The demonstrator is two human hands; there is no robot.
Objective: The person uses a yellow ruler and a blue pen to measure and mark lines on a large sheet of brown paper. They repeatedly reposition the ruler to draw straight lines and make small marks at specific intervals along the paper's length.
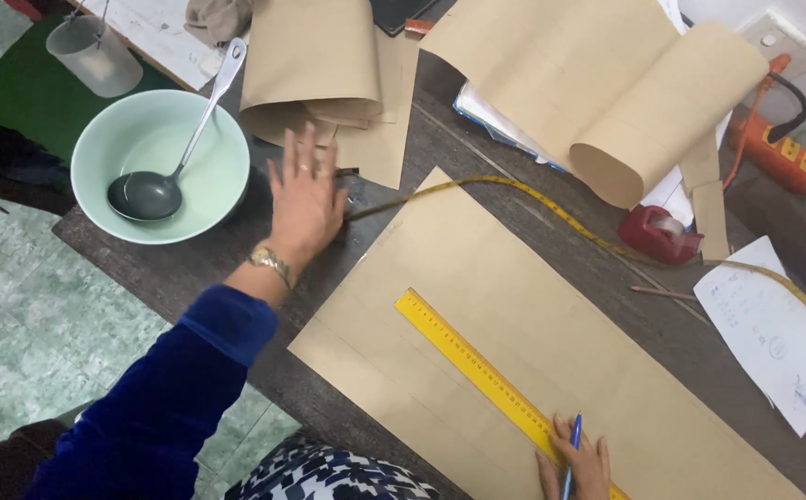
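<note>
One view only, head-worn, looking steeply down on the table (190, 268) from close above. Frame is tilted, so the table edge runs diagonally. Left hand (306, 199) reaches far-left, right hand (577, 468) sits at the near bottom edge. Floor (23, 324) shows at left.

A home sewing or pattern-drafting corner, by the look of it. A dark wooden table (190, 268) carries flat brown pattern paper (533, 343) at five o'clock, a yellow plastic ruler (477, 370) on it, and a yellow tape measure (533, 199). At ten o'clock a pale green ceramic bowl (222, 176) holds a metal ladle (167, 176). Green marbled floor tiles (42, 324) show at eight o'clock.
</note>
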